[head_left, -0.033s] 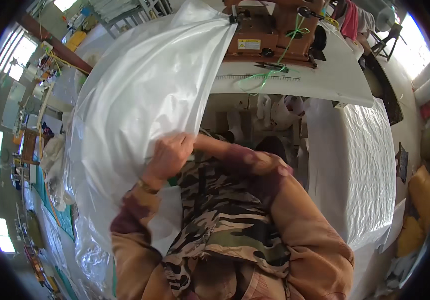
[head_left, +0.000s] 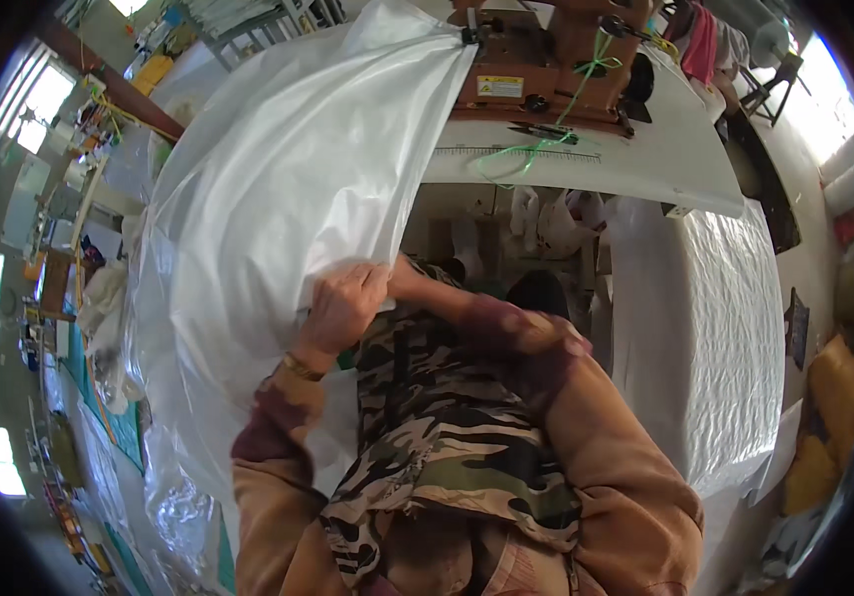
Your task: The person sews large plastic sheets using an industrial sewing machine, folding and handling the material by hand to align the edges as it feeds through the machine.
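A large translucent white plastic sheet [head_left: 268, 209] spreads over the left side and drapes toward my lap. Its far corner reaches the brown sewing machine [head_left: 506, 60] at the table's back. My left hand [head_left: 347, 298] is closed on the sheet's near edge, fingers bent together. From the right, my right forearm crosses my lap, and my right hand [head_left: 404, 279] meets the same edge beside the left. Its fingers are hidden behind the left hand and the plastic, so their grip does not show.
A measuring scale [head_left: 516, 153] runs along the white tabletop [head_left: 635, 164], with small dark snips [head_left: 544, 132] and a green string [head_left: 531, 154] near it. A tall stack of white sheeting [head_left: 730, 338] stands at my right. Pale bags [head_left: 556, 223] lie beneath the table.
Both hands keep their place at the sheet's edge, side by side. My left forearm has shifted slightly to the right; the whole view has moved a little.
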Tool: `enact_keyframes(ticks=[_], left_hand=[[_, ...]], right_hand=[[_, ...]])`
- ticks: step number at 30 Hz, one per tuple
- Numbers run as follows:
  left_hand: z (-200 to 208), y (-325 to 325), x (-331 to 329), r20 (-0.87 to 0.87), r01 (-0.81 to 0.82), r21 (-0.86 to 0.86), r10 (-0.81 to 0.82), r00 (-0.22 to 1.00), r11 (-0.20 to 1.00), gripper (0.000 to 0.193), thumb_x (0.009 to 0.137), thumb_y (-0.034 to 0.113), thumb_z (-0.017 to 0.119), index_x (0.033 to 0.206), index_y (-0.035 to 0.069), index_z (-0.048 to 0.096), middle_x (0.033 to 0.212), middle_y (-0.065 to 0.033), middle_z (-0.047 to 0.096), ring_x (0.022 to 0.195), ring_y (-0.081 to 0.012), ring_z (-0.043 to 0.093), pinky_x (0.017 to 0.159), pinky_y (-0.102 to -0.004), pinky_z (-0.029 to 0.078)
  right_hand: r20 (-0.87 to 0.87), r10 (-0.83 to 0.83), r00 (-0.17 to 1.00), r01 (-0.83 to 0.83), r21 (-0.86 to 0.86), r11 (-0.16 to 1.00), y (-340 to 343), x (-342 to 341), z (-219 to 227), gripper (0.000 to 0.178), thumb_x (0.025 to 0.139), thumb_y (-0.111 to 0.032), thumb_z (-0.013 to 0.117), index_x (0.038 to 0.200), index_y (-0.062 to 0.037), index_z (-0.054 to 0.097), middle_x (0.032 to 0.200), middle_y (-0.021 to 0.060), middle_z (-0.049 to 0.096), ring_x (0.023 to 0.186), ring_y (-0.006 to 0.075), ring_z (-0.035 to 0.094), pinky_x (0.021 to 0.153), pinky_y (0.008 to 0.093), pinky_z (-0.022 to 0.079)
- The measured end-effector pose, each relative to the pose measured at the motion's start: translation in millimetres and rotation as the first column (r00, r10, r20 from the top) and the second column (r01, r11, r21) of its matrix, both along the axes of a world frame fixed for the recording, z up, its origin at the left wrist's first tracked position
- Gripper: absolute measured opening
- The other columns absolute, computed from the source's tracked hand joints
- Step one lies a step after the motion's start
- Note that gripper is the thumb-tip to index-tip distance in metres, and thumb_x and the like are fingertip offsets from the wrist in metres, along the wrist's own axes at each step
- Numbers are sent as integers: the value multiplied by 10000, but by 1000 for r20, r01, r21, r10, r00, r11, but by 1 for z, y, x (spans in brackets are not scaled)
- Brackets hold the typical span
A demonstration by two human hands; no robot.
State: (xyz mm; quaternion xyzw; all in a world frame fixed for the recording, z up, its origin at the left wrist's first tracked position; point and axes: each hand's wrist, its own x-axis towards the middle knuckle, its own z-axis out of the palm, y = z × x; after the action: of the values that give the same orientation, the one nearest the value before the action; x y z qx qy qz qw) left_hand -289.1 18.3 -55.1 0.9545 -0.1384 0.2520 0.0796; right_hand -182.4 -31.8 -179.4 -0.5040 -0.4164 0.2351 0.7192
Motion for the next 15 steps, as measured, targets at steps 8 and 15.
enact_keyframes(ticks=[8,15], left_hand=[[-55,-30,-1,-99,-349,-487,346,933,801,77,816,62,672,886,43,645,753,-99,579,663,-301,577,601,-385,462],[-48,-38,0,-57,-375,-571,421,905,730,65,773,14,669,835,25,652,757,-100,571,695,-299,573,620,-372,454]], right_hand=[[447,-31,894,85,-103,991,-66,-29,-41,228,817,-47,588,1042,-8,583,926,190,629,875,403,608,733,439,488],[612,318,724,-143,-319,937,-70,-16,-19,208,816,-109,611,1011,-39,617,914,199,658,881,379,642,718,447,501]])
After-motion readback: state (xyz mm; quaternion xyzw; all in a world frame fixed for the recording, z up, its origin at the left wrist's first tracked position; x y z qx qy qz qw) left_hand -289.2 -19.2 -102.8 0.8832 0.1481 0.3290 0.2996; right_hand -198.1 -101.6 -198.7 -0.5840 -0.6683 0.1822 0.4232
